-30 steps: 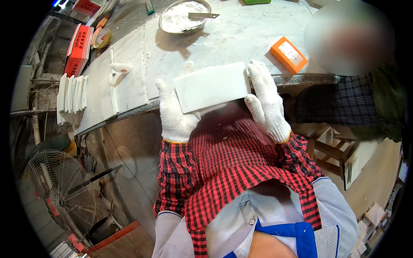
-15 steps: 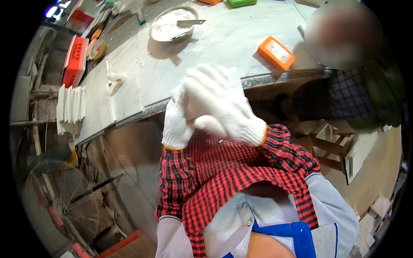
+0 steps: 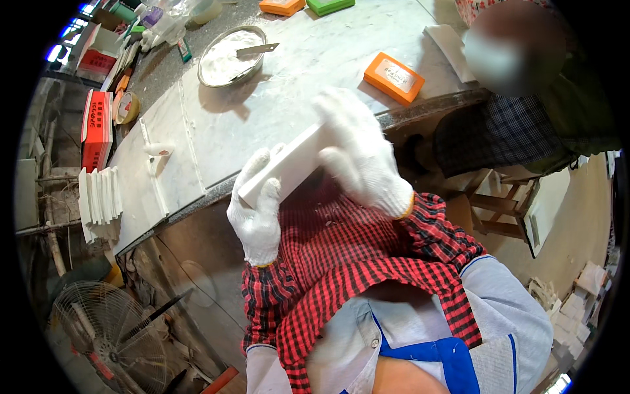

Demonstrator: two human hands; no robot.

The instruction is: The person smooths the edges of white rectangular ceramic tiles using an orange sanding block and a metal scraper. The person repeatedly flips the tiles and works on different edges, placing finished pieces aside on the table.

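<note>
A plain white rectangular slab (image 3: pixel 287 164) is tilted in front of my checked apron, just off the table's near edge. My left hand (image 3: pixel 254 217), in a white knit glove, pinches the slab's lower left end between thumb and fingers. At its upper right end is my gloved right hand (image 3: pixel 364 154), the thumb on the near side and the fingers over the far side, covering that end. Beyond my hands on the marble-like table (image 3: pixel 289 92) stands a round metal bowl (image 3: pixel 220 60) of white powder or paste, a flat metal blade (image 3: pixel 258 49) resting across its rim.
An orange box (image 3: pixel 394 77) lies right of the bowl. White slabs stand in a row (image 3: pixel 100 197) at the table's left end, near a red box (image 3: pixel 97 131). Another person, in a dark plaid garment (image 3: pixel 505 134), is at the right. A wire-cage fan (image 3: pixel 111 345) stands lower left.
My hands have moved apart from being pressed together around the slab. The left hand has dropped lower, exposing the slab's long face. My view has shifted slightly.
</note>
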